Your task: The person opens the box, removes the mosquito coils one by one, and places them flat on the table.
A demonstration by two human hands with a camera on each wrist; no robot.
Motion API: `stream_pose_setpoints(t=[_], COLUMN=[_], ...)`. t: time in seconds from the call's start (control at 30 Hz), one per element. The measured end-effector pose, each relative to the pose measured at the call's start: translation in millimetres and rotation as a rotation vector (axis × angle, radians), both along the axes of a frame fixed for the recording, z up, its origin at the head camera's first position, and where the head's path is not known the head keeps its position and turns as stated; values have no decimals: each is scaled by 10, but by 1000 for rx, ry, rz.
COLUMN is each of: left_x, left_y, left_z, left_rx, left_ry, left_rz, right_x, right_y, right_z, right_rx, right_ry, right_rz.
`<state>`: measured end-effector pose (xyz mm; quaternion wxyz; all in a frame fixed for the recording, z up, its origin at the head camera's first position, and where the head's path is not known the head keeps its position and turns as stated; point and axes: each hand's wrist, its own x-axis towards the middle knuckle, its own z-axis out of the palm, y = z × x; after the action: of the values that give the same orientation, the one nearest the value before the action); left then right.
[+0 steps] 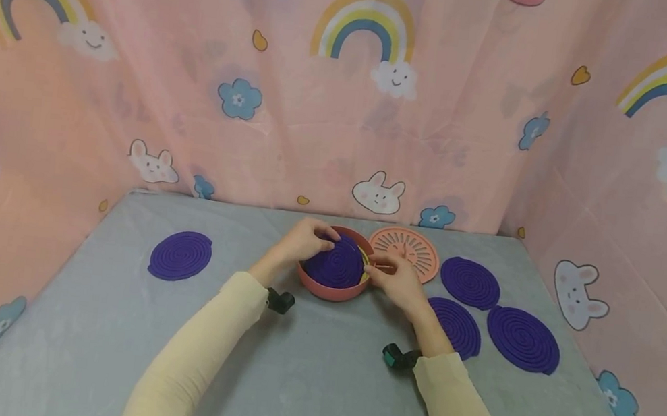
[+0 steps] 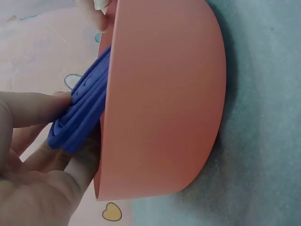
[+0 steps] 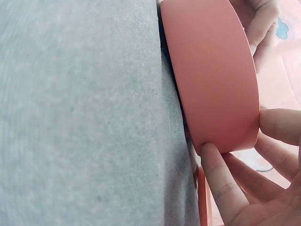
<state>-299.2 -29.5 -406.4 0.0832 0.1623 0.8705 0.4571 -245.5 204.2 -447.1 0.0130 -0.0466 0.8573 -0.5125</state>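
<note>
Two pale yellow sleeves reach in from the near edge of the grey table, each wrist carrying a small dark camera. Both hands meet at the pink bowl, which stands near the middle of the table toward the back. The left hand curls its fingers over the far left edge of a purple coil mat and pinches it, the mat sitting tilted in the bowl with one edge raised above the rim (the left wrist view shows it as a folded blue-purple stack poking out past the wall). The right hand holds the bowl's right side, its fingertips pressed against the outer wall and rim; something thin and yellowish shows by that hand, too small to make out. Judging by how things lie, the work looks about begun: one mat is going into the bowl and is not yet lying flat, while three mats wait at the right and a single mat lies well apart at the left. Just behind the bowl lies a round pink slotted lid.
</note>
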Motion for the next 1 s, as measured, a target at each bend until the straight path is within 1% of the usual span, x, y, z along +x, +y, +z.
stream_pose_setpoints(t=[0.3, 0.47, 0.63, 0.8, 1.0], left_x=[57, 110, 130, 162, 225], left_y=[-45, -91, -155, -273, -493], left_z=[66, 134, 211, 261, 320], left_rx=[49, 73, 94, 130, 209], left_ry=[72, 100, 150, 178, 218], left_rz=[30, 51, 58, 87, 136], right_x=[-13, -4, -5, -17, -15], right_y=[13, 20, 34, 32, 14], right_z=[-5, 1, -8, -28, -17], right_rx=[-11, -3, -3, 12, -1], right_ry=[7, 3, 5, 1, 4], right_rz=[-3, -1, -6, -11, 5])
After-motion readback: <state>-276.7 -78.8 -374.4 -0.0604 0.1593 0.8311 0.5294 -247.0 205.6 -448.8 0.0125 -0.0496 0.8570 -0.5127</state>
